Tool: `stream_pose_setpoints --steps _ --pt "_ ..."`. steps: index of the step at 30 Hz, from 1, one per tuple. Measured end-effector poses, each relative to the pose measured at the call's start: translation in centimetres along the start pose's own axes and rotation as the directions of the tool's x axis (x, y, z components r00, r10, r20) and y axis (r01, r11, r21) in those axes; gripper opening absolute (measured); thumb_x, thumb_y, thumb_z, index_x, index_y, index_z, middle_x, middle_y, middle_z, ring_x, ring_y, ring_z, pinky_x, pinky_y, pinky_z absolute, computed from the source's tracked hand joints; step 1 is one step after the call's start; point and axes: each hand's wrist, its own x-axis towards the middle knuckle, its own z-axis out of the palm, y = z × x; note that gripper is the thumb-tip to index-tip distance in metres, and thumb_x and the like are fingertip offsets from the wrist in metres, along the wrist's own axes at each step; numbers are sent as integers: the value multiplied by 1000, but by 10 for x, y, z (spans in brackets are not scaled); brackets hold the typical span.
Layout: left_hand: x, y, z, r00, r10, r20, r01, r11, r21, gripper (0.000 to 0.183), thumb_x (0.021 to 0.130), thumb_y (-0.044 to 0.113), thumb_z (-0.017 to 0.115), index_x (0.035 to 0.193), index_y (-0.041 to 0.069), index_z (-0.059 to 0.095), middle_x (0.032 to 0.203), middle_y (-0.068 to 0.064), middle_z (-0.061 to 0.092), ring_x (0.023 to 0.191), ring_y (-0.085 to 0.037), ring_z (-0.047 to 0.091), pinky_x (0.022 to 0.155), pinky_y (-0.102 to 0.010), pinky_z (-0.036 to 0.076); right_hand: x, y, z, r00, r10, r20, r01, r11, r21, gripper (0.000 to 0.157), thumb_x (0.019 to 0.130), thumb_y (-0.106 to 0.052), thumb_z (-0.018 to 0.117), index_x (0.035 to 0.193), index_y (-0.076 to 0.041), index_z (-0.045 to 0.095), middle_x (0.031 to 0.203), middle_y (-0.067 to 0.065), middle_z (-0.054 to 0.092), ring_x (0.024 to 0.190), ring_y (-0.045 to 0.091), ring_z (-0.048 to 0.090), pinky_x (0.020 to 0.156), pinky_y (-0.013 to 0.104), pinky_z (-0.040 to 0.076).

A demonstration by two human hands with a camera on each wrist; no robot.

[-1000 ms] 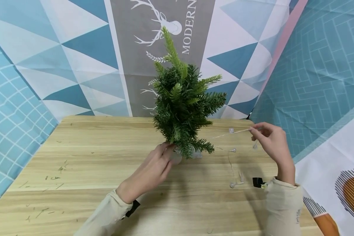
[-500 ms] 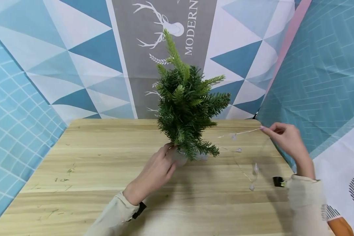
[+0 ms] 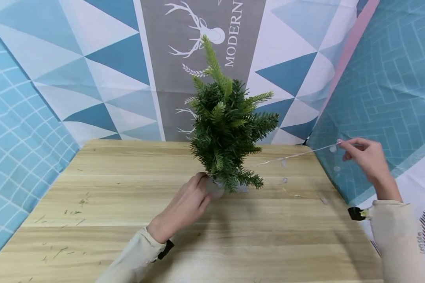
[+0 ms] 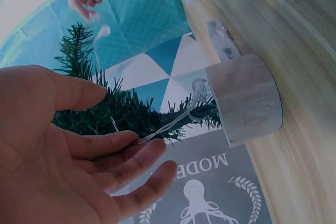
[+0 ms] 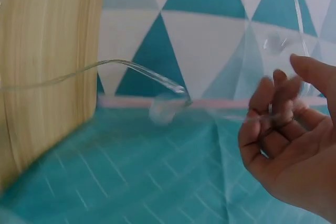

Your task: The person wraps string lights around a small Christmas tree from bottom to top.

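A small artificial Christmas tree (image 3: 230,129) with pale green tips stands at the middle of the table, in a round whitish base (image 4: 252,98). My left hand (image 3: 182,202) is low at its left side. In the left wrist view, thin strands of clear string lights (image 4: 170,125) run from the base to between my left fingertips, with the thumb apart. To the right of the tree, my right hand (image 3: 370,159) pinches the wire (image 3: 301,154) and holds it stretched, raised at the table's right edge. Clear bulbs (image 3: 285,180) hang or lie along the wire.
A clear plastic piece (image 4: 223,40) sits beside the base. Green needle scraps (image 3: 81,201) are scattered over the left of the wooden table (image 3: 134,165). Patterned cloth (image 3: 120,70) stands behind, and teal cloth (image 3: 393,90) hangs on the right.
My right hand has moved right and slightly up, drawing the wire longer and straighter. The bulbs lying on the right of the table have shifted with it. My left hand stays at the base.
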Motion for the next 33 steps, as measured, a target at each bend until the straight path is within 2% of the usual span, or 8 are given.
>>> stream_pose_setpoints --steps 3,8,11,16,18,21,27,33 --pt "1 -2 -1 1000 -1 -1 1 1000 -17 39 93 9 62 126 -12 59 125 -21 57 109 -31 59 91 -42 54 4 3 -17 1000 -2 23 4 996 -91 41 97 -40 64 97 0 74 73 -8 69 78 4 60 67 12 47" --pt "0 -3 -2 1000 -7 16 8 999 -31 36 94 10 61 124 -10 62 128 -22 57 108 -31 60 88 -42 55 11 1 -39 998 20 62 -3 963 -268 51 98 -47 58 110 0 72 86 -33 59 84 6 52 63 24 43" --pt "0 -2 -2 999 -12 35 13 999 -29 26 94 12 63 107 -8 72 133 -24 55 107 -33 61 87 -43 55 14 -3 -48 998 17 64 4 952 -307 47 99 -49 54 109 -8 74 87 -24 59 81 16 48 58 32 38" --pt "-4 -1 -4 999 27 33 -26 999 -29 25 93 13 64 110 -3 73 136 -23 54 112 -35 60 92 -45 53 19 -22 -52 997 -45 57 57 971 -233 42 101 -39 55 106 0 69 74 3 63 67 16 58 56 27 48" --pt "-7 -3 -7 999 35 30 -34 999 -26 29 93 14 65 117 -1 70 136 -22 54 112 -34 60 93 -44 53 22 -34 -52 995 -75 70 88 976 -199 44 102 -34 55 113 8 63 77 -6 66 70 7 63 60 20 52" --pt "-17 -10 -14 999 18 45 -17 1000 -18 32 94 16 65 123 2 66 137 -21 52 112 -33 60 93 -43 53 28 -52 -50 988 -113 107 125 986 -113 42 103 -29 53 122 8 59 89 -16 69 80 -1 66 66 15 54" --pt "-30 -26 -38 999 -4 44 4 1000 1 39 96 18 66 131 3 59 138 -20 51 108 -33 61 90 -45 54 38 -82 -52 978 -177 107 167 981 98 32 102 -25 56 118 1 67 96 -9 73 85 3 68 71 12 54" --pt "-36 -40 -61 1000 0 11 -1 1000 24 35 94 14 68 125 0 61 130 -22 55 108 -36 61 86 -49 53 53 -110 -39 976 -216 36 209 968 139 24 96 -18 67 113 -2 73 89 -8 75 79 4 70 70 11 54"
